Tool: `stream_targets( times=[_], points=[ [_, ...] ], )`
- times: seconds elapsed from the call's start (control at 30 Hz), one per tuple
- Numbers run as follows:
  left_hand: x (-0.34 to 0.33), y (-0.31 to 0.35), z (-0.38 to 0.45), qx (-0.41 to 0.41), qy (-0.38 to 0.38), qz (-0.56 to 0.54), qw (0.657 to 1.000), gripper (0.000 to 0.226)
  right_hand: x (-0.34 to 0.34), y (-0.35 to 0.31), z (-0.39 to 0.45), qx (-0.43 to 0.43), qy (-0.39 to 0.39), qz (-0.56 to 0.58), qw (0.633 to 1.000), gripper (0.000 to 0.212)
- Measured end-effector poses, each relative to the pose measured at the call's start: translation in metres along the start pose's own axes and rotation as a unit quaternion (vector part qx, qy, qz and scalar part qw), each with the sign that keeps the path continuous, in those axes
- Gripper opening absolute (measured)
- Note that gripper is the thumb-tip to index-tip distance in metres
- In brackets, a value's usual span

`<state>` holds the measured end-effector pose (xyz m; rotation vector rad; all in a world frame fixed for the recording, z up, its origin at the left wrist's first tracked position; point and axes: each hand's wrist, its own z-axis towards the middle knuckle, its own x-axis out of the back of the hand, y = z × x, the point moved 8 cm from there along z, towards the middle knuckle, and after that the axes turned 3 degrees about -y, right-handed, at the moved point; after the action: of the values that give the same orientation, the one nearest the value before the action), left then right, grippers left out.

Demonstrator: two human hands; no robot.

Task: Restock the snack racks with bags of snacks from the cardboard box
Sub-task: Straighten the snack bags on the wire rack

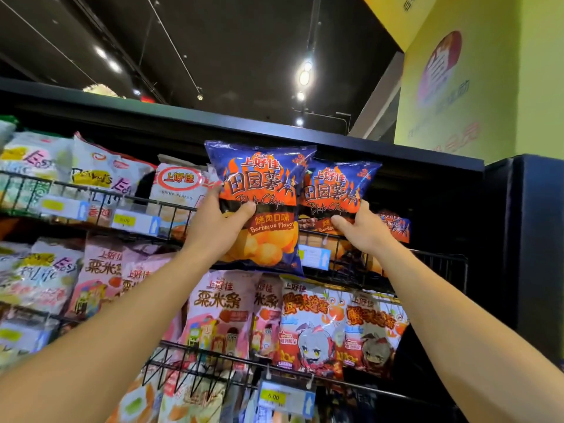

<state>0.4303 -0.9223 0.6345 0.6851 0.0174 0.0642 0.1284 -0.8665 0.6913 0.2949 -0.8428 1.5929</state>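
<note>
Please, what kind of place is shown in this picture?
Most likely a supermarket or convenience store aisle. Wire snack racks are filled with packaged snacks, yellow price tags hang on the rack fronts, and each hand holds a barbecue chip bag up to the top rack.

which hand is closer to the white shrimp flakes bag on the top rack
Left. The left hand sits just right of the shrimp flakes bag; the right hand is farther right.

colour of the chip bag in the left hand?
Blue foil barbecue chip bag with orange flames; head view.
</note>
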Motion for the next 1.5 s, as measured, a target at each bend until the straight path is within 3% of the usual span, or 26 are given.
stream_targets(
  times=[0.1,0.27,0.3,0.37,0.43,0.47,0.53,0.67,0.87,1.03,1.37,1.5],
  points=[
    [-0.002,-0.001,-0.001,0.003,-0.007,0.001,1.0,0.047,-0.001,0.009,0.003,-0.041,-0.015,-0.057,0.997,0.077],
    [-0.003,0.007,0.001,-0.013,-0.025,0.011,1.0,0.05,0.006,0.024,0.005,-0.107,-0.049,0.036,0.992,0.087],
    [-0.003,0.009,0.002,-0.017,-0.026,0.016,0.999,0.051,0.01,0.023,0.003,-0.116,-0.025,0.052,0.992,0.093],
    [-0.003,0.009,0.004,-0.02,-0.024,0.018,0.999,0.054,0.029,0.009,-0.01,-0.086,0.104,0.048,0.99,0.102],
    [0.0,0.007,0.004,-0.019,-0.016,0.01,1.0,0.057,0.046,-0.025,-0.029,0.011,0.245,-0.013,0.969,0.101],
    [0.003,0.004,0.006,-0.015,-0.01,0.005,1.0,0.057,0.043,-0.045,-0.033,0.062,0.263,-0.066,0.96,0.098],
    [0.011,-0.001,0.008,-0.005,0.008,-0.003,1.0,0.055,0.024,-0.076,-0.03,0.112,0.219,-0.165,0.955,0.097],
    [0.017,-0.008,0.012,0.014,0.014,-0.025,0.999,0.052,-0.006,-0.08,0.0,0.084,0.109,-0.231,0.963,0.097],
    [0.014,-0.009,0.018,0.012,0.02,-0.023,0.999,0.05,0.011,-0.045,0.017,0.082,0.091,-0.177,0.977,0.087],
    [0.01,-0.013,0.021,0.017,0.016,-0.034,0.999,0.046,-0.004,-0.046,0.006,0.098,0.076,-0.225,0.967,0.086],
    [0.008,-0.003,0.012,-0.004,0.016,-0.023,1.0,0.057,-0.025,-0.05,-0.015,0.041,0.037,-0.221,0.974,0.085],
    [0.007,0.008,0.002,-0.018,0.005,0.0,1.0,0.06,-0.011,-0.056,-0.013,0.015,-0.007,-0.146,0.989,0.068]
  ],
)
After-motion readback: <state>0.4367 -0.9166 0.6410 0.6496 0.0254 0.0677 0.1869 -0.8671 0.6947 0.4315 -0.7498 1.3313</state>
